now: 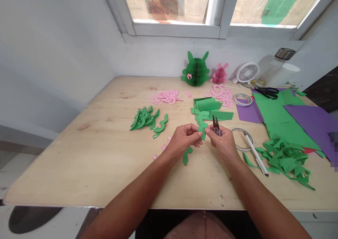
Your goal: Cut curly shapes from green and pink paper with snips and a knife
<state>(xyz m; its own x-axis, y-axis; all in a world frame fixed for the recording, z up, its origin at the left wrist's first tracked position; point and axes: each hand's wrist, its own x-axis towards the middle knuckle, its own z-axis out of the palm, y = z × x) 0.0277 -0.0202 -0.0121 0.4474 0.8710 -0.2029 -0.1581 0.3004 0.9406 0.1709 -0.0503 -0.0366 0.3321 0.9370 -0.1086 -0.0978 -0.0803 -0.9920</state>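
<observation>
A small green paper cut-out (202, 129) is pinched between both hands above the middle of the table. My left hand (186, 137) is closed on its left side, thumb against fingers. My right hand (223, 140) grips its right edge with thumb and fingertips. Tucked in that same hand is a pair of small scissors (216, 124), dark blades pointing up and away. Under my left hand lies another curved green piece (187, 156), partly covered. Just beyond the hands rests a stack of folded green paper strips (208, 107).
Green cut-outs (144, 118) and pink cut-outs (167, 96) lie left. Right are tape rolls (243, 99), a white marker (256, 154), green scraps (287, 159), purple sheets (314, 123) and black-handled scissors (268, 92). Paper honeycomb figures (196, 71), a fan (246, 73) and a bottle (276, 66) stand behind.
</observation>
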